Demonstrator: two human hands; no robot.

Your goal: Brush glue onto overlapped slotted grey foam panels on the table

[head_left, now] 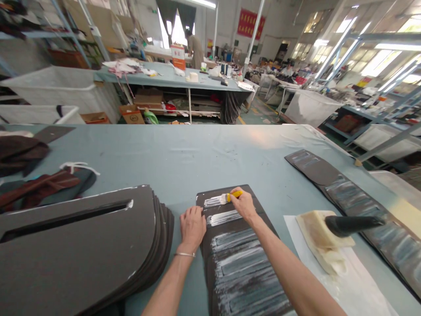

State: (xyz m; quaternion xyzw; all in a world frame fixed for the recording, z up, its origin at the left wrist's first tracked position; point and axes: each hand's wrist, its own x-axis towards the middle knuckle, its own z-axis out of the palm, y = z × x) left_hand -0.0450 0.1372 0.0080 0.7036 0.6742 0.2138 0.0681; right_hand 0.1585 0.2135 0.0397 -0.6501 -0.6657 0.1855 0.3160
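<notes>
My right hand (243,204) is closed round a yellow-handled brush (229,197) whose bristles lie on the far end of a dark board strip (230,245). White glue streaks cover most of that strip. My left hand (191,226) rests flat, fingers together, on the strip's left edge and the table. A thin bracelet sits on the left wrist.
A stack of dark slotted boards (82,245) lies at my left. At the right lie a glue-caked container (320,239) with a black handle on white paper and a row of glued strips (362,206). Dark fabric (29,175) lies far left. A person stands at a distant table.
</notes>
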